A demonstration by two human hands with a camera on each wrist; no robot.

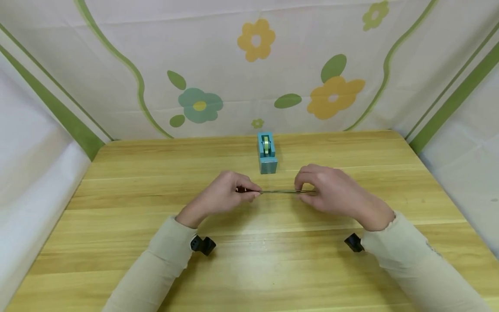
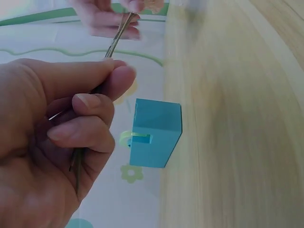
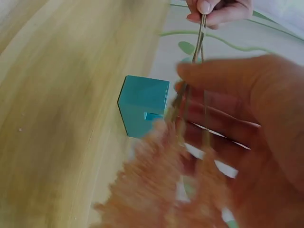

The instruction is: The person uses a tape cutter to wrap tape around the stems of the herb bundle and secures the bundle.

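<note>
A thin bundle of slim rods (image 1: 278, 191) stretches level between my two hands, a little above the wooden table (image 1: 249, 268). My left hand (image 1: 252, 193) pinches its left end and my right hand (image 1: 303, 193) pinches its right end. In the left wrist view, thumb and fingers of the left hand (image 2: 107, 88) curl round the rods (image 2: 118, 35). In the right wrist view the right hand (image 3: 185, 102) is blurred around the rods (image 3: 198, 40). A blue tape dispenser (image 1: 267, 154) stands just behind the hands, apart from them.
White cloth with green stripes and flower prints (image 1: 257, 41) walls in the table at the back and on both sides. The dispenser (image 2: 156, 133) (image 3: 142, 107) stands near the table's far edge. A small black camera (image 1: 202, 245) sits at each wrist.
</note>
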